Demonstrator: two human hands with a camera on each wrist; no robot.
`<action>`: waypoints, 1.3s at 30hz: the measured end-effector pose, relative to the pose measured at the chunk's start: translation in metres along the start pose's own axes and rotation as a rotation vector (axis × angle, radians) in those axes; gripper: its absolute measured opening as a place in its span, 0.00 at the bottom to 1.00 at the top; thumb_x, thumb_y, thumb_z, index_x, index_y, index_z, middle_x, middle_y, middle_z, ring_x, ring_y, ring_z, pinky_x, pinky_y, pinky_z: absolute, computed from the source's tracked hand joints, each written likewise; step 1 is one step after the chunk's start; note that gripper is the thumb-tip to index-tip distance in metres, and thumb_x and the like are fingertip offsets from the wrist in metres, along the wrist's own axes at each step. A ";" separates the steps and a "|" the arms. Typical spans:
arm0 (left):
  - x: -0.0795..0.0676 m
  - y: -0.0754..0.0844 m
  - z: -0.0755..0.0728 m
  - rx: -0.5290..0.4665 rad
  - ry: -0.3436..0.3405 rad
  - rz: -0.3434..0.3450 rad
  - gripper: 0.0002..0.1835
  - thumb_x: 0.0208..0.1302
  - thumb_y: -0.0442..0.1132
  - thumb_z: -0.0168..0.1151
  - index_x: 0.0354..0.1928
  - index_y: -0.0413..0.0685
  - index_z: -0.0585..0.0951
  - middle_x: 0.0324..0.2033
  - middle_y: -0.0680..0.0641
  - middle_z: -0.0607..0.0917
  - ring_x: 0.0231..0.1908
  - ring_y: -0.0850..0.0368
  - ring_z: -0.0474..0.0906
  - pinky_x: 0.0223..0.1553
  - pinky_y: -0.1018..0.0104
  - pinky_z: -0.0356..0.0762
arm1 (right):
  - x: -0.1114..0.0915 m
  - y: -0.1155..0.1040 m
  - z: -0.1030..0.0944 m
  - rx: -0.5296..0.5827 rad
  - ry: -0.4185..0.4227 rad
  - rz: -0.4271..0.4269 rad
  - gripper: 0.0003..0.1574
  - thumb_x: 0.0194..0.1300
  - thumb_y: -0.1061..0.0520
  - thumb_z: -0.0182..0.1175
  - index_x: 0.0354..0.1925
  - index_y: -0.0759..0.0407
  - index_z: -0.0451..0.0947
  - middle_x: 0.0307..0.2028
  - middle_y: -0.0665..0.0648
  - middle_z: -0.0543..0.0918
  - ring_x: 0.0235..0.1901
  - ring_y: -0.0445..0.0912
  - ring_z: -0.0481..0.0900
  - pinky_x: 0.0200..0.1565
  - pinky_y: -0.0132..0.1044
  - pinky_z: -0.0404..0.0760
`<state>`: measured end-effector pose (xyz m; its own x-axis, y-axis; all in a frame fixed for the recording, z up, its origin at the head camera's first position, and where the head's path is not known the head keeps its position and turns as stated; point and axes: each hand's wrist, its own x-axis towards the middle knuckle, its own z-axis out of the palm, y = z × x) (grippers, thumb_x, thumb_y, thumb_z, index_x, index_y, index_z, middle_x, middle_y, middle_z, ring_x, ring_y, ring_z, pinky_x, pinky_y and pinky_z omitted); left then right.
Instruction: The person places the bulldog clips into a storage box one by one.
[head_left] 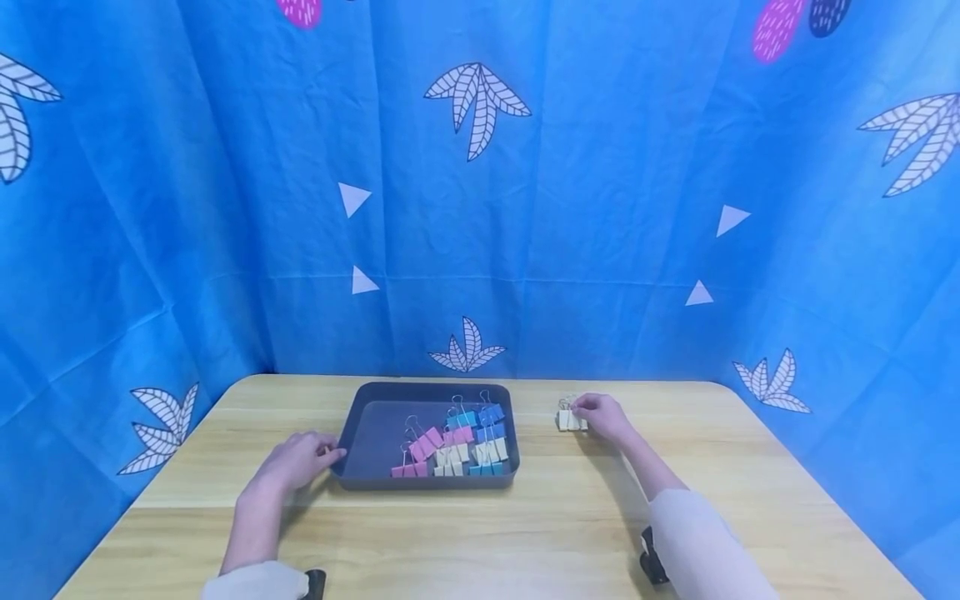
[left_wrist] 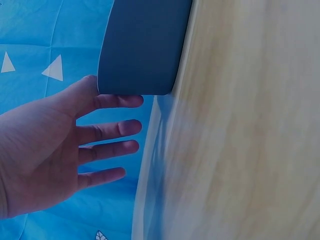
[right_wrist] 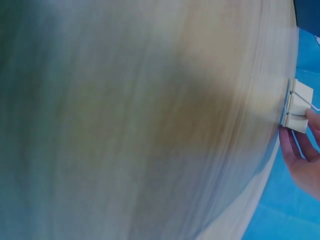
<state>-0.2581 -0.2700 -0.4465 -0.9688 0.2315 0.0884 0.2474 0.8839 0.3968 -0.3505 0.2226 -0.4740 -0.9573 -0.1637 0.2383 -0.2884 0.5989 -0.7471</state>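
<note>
A dark grey rectangular tray (head_left: 375, 482) holds several binder clips in its right half, in pink (head_left: 424, 443), cream (head_left: 491, 451), blue (head_left: 491, 414) and teal (head_left: 486, 470). At the tray's left end is my left hand (head_left: 300, 460). Its thumb lies over the rim and its index finger runs along the outer wall, pinching the tray's corner; the other fingers (left_wrist: 107, 151) extend straight below, off the tray. To the right of the tray, my right hand (head_left: 603, 415) pinches a cream binder clip (right_wrist: 299, 106) by its side, close over the table, wire handles pointing away.
The wooden table (head_left: 480, 542) has rounded far corners. Behind and at both sides hangs a blue curtain (head_left: 600, 208) with leaf and triangle prints. Dark straps (head_left: 652, 558) show at the sleeves near the front.
</note>
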 end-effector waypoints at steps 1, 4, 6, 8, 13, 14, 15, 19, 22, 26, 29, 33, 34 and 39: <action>0.000 0.000 0.000 -0.001 0.000 -0.001 0.16 0.63 0.45 0.58 0.43 0.38 0.81 0.30 0.49 0.80 0.32 0.53 0.75 0.36 0.51 0.72 | 0.000 0.000 0.000 -0.001 0.001 0.005 0.07 0.59 0.60 0.59 0.34 0.64 0.80 0.34 0.60 0.81 0.37 0.55 0.76 0.43 0.50 0.71; 0.000 -0.001 0.000 -0.005 -0.001 -0.006 0.17 0.62 0.45 0.58 0.44 0.39 0.81 0.29 0.50 0.80 0.31 0.54 0.74 0.35 0.51 0.72 | 0.000 -0.007 0.001 -0.005 0.010 0.067 0.07 0.60 0.64 0.57 0.35 0.68 0.79 0.36 0.62 0.81 0.40 0.58 0.76 0.47 0.53 0.70; 0.000 -0.001 0.001 -0.008 -0.001 -0.012 0.17 0.63 0.45 0.58 0.45 0.39 0.81 0.29 0.50 0.80 0.31 0.54 0.74 0.35 0.52 0.72 | 0.001 -0.008 0.001 -0.010 0.016 0.083 0.07 0.60 0.65 0.56 0.36 0.69 0.78 0.37 0.63 0.81 0.41 0.58 0.75 0.47 0.53 0.69; 0.001 -0.001 0.001 -0.008 0.003 -0.012 0.17 0.63 0.45 0.58 0.45 0.39 0.81 0.30 0.50 0.80 0.31 0.54 0.74 0.35 0.51 0.72 | 0.001 -0.012 0.002 -0.018 0.018 0.092 0.07 0.61 0.65 0.56 0.37 0.68 0.78 0.38 0.62 0.81 0.42 0.57 0.75 0.48 0.52 0.70; 0.001 0.000 0.002 -0.005 0.000 -0.010 0.17 0.62 0.45 0.58 0.45 0.39 0.81 0.30 0.50 0.80 0.31 0.54 0.74 0.35 0.51 0.72 | 0.002 -0.019 0.004 -0.032 0.012 0.094 0.07 0.62 0.64 0.56 0.37 0.67 0.79 0.38 0.62 0.81 0.43 0.57 0.75 0.47 0.52 0.70; 0.001 0.000 0.002 -0.004 -0.001 -0.011 0.17 0.62 0.45 0.58 0.45 0.39 0.81 0.30 0.50 0.80 0.31 0.53 0.74 0.35 0.51 0.72 | 0.002 -0.021 0.005 -0.032 0.011 0.095 0.07 0.62 0.64 0.56 0.38 0.67 0.79 0.39 0.62 0.81 0.43 0.57 0.75 0.48 0.52 0.70; 0.001 0.001 0.002 -0.005 -0.001 -0.013 0.17 0.62 0.45 0.58 0.45 0.39 0.81 0.30 0.49 0.80 0.31 0.53 0.75 0.35 0.51 0.72 | 0.003 -0.022 0.006 -0.031 0.012 0.092 0.07 0.62 0.64 0.56 0.38 0.67 0.78 0.39 0.62 0.81 0.43 0.57 0.75 0.48 0.53 0.70; 0.001 0.002 0.001 -0.004 0.000 -0.017 0.17 0.62 0.45 0.58 0.45 0.38 0.81 0.30 0.49 0.80 0.32 0.52 0.75 0.36 0.50 0.72 | 0.007 -0.026 0.008 -0.021 0.024 0.073 0.07 0.62 0.65 0.56 0.37 0.68 0.78 0.38 0.63 0.81 0.43 0.58 0.75 0.49 0.53 0.69; 0.001 0.002 0.000 -0.001 0.003 -0.016 0.18 0.63 0.45 0.58 0.45 0.38 0.81 0.31 0.48 0.80 0.33 0.51 0.75 0.36 0.50 0.72 | 0.010 -0.029 0.009 -0.016 0.035 0.057 0.06 0.61 0.65 0.57 0.36 0.69 0.78 0.37 0.62 0.81 0.42 0.57 0.76 0.47 0.51 0.71; 0.001 0.002 0.000 0.005 0.007 -0.007 0.17 0.62 0.45 0.58 0.44 0.38 0.81 0.30 0.48 0.81 0.32 0.51 0.75 0.36 0.50 0.72 | 0.011 -0.033 0.009 -0.018 0.040 0.044 0.06 0.61 0.65 0.57 0.35 0.69 0.78 0.36 0.62 0.81 0.39 0.55 0.77 0.42 0.47 0.75; 0.002 0.002 0.000 0.004 0.012 -0.001 0.16 0.62 0.45 0.58 0.43 0.39 0.82 0.30 0.48 0.81 0.31 0.52 0.75 0.35 0.50 0.72 | 0.011 -0.036 0.009 -0.009 0.040 0.042 0.06 0.61 0.66 0.57 0.36 0.69 0.78 0.35 0.62 0.81 0.38 0.55 0.77 0.40 0.46 0.75; 0.002 0.002 0.001 -0.002 0.013 0.000 0.14 0.62 0.45 0.58 0.41 0.40 0.82 0.29 0.49 0.80 0.30 0.53 0.75 0.34 0.52 0.72 | 0.013 -0.039 0.010 0.013 0.036 0.053 0.07 0.61 0.65 0.57 0.36 0.68 0.78 0.37 0.63 0.81 0.39 0.55 0.77 0.41 0.46 0.75; 0.002 0.001 0.001 -0.003 0.013 -0.001 0.14 0.62 0.44 0.58 0.41 0.41 0.82 0.29 0.50 0.80 0.30 0.54 0.75 0.34 0.52 0.72 | 0.013 -0.041 0.010 0.015 0.034 0.051 0.07 0.61 0.64 0.57 0.37 0.68 0.78 0.38 0.63 0.81 0.40 0.56 0.77 0.42 0.46 0.75; 0.002 0.000 0.001 -0.003 0.012 -0.001 0.12 0.62 0.44 0.58 0.39 0.42 0.83 0.28 0.51 0.80 0.30 0.55 0.74 0.33 0.53 0.72 | 0.013 -0.052 0.011 0.004 0.026 0.035 0.08 0.61 0.63 0.58 0.38 0.68 0.79 0.39 0.63 0.81 0.41 0.56 0.77 0.42 0.46 0.75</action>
<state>-0.2596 -0.2689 -0.4471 -0.9691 0.2258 0.0990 0.2466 0.8830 0.3995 -0.3483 0.1802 -0.4388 -0.9658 -0.1223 0.2284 -0.2553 0.6004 -0.7578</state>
